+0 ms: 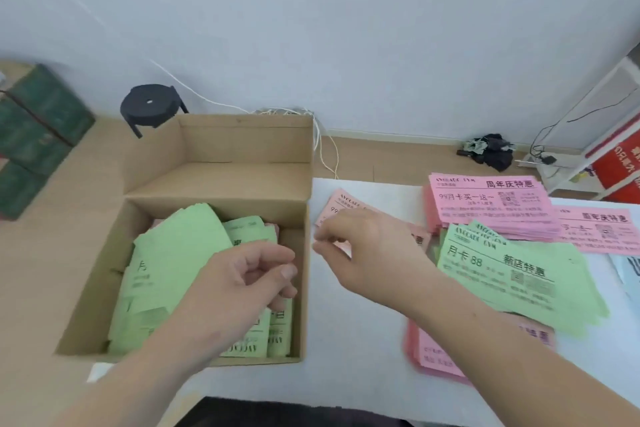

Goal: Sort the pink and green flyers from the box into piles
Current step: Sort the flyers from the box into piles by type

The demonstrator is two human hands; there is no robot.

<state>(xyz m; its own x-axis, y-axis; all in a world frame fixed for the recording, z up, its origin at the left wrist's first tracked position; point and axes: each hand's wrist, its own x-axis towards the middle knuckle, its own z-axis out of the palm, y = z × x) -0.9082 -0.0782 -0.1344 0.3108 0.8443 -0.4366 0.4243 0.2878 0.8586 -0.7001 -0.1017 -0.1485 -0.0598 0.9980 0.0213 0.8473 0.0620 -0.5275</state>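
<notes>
1. Head view: the open brown cardboard box (194,184) sits at about 9 o'clock, and it's still pretty full of rectangular green paper flyers (180,253). A sliver of pink peeks out near its far right corner.
2. The left hand (249,277) is over the box with fingers curled and thumb against forefinger. Honestly can't tell if there's a flyer in that pinch.
3. The right hand (363,243) is just right of the box, fingers curled down on the near-left edge of a loose pink paper flyer (337,208) lying on the white table (346,322). Looks like a pinch grip to me.
4. Progress, my guess: roughly midway. Out at 3 o'clock there's a tall pink flyer stack (485,204), with more pink beside it at the right edge. A fanned green flyer pile (519,274) lies just in front of it, and a blurry pink stack (436,354) at 5 o'clock. The box load is what's left.
5. Orientation: the tall pink flyer stack lies long axis 9-to-3, print upright to the person. The green flyer pile and the loose pink paper flyer both slant 10-to-4. In the box the flyers mostly lie long axis 12-to-6, print turned sideways.
</notes>
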